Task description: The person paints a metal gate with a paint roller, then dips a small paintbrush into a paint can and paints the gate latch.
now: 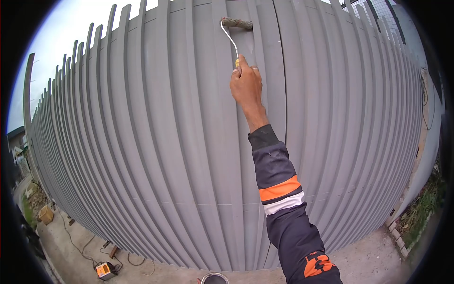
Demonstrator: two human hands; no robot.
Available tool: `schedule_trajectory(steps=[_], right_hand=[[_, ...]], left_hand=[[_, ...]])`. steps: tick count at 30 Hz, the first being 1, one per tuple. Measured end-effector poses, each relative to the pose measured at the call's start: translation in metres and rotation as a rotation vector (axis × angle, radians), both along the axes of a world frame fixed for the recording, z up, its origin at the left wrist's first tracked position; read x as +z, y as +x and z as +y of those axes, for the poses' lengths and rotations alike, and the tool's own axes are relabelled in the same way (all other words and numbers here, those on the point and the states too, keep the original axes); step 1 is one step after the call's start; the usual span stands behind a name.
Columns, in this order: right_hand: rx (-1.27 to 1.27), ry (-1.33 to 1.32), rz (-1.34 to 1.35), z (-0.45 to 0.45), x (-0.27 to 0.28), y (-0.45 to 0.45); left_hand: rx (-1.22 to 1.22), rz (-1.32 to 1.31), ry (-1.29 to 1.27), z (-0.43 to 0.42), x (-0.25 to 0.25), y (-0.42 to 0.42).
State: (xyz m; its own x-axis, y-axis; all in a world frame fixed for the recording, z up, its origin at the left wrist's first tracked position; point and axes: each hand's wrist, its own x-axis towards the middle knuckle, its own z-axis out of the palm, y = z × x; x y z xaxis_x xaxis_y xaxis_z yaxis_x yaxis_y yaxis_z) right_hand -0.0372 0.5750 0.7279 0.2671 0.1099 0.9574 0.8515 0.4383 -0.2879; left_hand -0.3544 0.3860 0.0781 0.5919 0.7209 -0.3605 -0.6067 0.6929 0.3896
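My right hand (247, 85) is closed around the yellow handle (237, 62) of a paint roller (238, 23), with the arm stretched upward. Its grey, paint-covered sleeve lies across the upper part of a grey slatted metal gate (213, 142), and a bent white wire frame joins it to the handle. Below, at the bottom edge, stands a round open can (215, 278) with grey inside, only partly in view. My left hand is out of sight.
An orange and black box-shaped machine (105, 270) sits on the concrete ground at lower left, with cables (78, 248) around it. A yellowish container (46, 215) stands farther left. Plants (421, 213) and a low block edging (397, 240) border the right side.
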Motion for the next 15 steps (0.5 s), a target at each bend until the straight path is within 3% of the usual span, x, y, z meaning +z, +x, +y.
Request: schedule_trajectory(steps=[4,7,15], right_hand=[[0.064,-0.084,0.059,-0.012,-0.068,-0.009],[0.069,-0.016,0.035,-0.006,-0.065,-0.003],[-0.014,0.096,-0.049,0.004,0.103,0.004]], left_hand=[[0.035,-0.02,-0.005,0.001,0.004,0.006],[0.062,-0.027,-0.015,0.0,0.006,0.01],[0.151,-0.037,-0.062,-0.001,0.017,0.017]])
